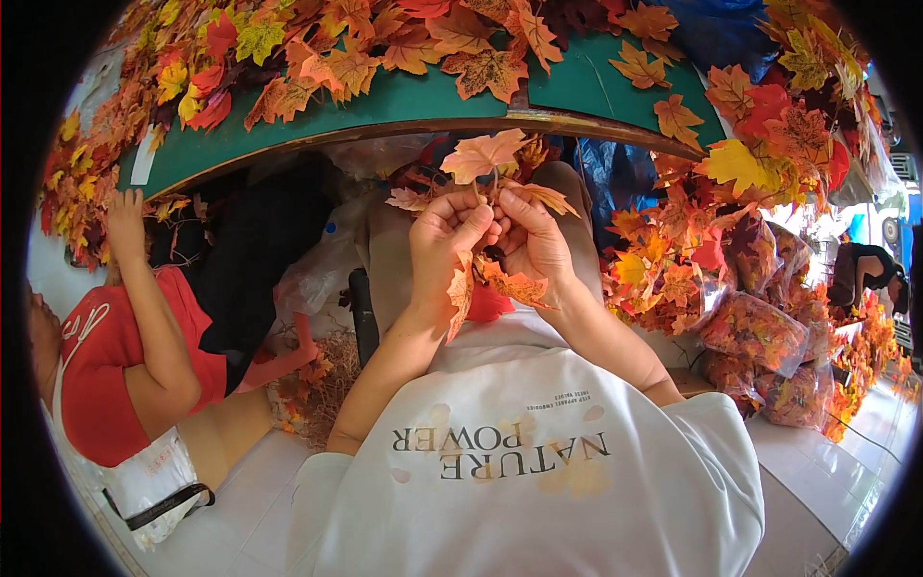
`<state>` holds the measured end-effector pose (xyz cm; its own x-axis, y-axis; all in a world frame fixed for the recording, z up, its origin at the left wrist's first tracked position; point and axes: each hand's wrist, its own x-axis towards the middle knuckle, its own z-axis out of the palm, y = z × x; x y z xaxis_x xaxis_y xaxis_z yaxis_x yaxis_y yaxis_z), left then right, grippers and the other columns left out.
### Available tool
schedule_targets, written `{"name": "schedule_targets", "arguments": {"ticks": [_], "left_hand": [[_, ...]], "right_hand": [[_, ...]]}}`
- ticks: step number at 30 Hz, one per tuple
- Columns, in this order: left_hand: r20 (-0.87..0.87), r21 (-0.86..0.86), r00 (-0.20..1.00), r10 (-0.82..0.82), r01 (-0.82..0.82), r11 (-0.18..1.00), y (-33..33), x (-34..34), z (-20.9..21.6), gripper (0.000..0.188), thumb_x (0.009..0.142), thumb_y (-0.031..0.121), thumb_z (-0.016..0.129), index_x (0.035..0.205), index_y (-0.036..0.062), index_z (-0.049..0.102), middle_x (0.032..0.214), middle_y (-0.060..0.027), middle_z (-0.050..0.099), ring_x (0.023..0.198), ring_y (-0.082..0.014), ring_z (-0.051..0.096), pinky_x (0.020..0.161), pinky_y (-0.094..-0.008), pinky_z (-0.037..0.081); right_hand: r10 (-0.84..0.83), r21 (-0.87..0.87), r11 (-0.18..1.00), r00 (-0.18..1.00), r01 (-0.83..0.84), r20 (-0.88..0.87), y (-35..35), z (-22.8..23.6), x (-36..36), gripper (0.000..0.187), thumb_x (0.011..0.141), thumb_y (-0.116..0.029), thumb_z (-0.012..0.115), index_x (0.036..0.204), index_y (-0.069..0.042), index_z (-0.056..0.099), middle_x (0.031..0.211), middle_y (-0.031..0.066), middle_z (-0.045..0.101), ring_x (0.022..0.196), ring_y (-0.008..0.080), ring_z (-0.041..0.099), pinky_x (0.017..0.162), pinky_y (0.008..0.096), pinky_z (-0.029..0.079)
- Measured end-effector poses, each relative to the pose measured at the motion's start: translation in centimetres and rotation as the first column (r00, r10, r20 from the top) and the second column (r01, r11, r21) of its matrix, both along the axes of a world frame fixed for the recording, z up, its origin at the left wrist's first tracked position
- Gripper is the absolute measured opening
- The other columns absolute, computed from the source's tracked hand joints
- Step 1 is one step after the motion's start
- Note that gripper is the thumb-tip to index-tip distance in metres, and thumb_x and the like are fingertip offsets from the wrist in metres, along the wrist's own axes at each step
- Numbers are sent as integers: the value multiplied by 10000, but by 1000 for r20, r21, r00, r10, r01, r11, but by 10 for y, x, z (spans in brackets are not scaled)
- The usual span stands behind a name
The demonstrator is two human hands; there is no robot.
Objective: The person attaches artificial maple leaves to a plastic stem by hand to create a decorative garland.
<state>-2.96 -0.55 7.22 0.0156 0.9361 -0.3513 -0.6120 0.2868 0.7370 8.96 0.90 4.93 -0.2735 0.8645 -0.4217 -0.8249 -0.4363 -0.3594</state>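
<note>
Above my lap, my left hand (444, 236) and my right hand (532, 240) meet, fingertips almost touching. Both pinch thin stems of a sprig of artificial maple leaves. A pale orange maple leaf (484, 156) stands up from between the fingertips. More orange leaves stick out around the hands: one leaf (460, 296) hangs under the left palm, another leaf (517, 284) below the right. The exact join of the stems is hidden by my fingers. Something red (490, 304) lies in my lap beneath the leaves.
A green table (404, 101) with a brown edge, heaped with artificial leaves, stands ahead. A co-worker in a red shirt (125, 356) sits at the left, one hand on the table edge. Leaf-filled plastic bags (757, 338) and loose leaves pile up at the right; another person (865, 274) is farther off.
</note>
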Motion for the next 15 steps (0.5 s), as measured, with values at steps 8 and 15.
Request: {"name": "schedule_targets", "arguments": {"ticks": [8,15], "left_hand": [[-25,-22,1000,-14,14,1000,1,1,4,135,837,30,638,950,-12,578,812,-61,634,687,-98,600,640,-205,492],[-25,-39,1000,-17,16,999,0,-2,1,130,837,41,640,945,-4,584,801,-44,629,669,-89,594,617,-197,484]], "right_hand": [[0,43,999,1000,-1,28,0,-4,2,93,866,-58,598,956,-36,593,781,64,627,615,108,599,557,213,525],[-38,111,993,995,27,98,-4,1,-1,94,865,-38,596,958,-30,606,804,65,637,628,117,610,554,230,533]]}}
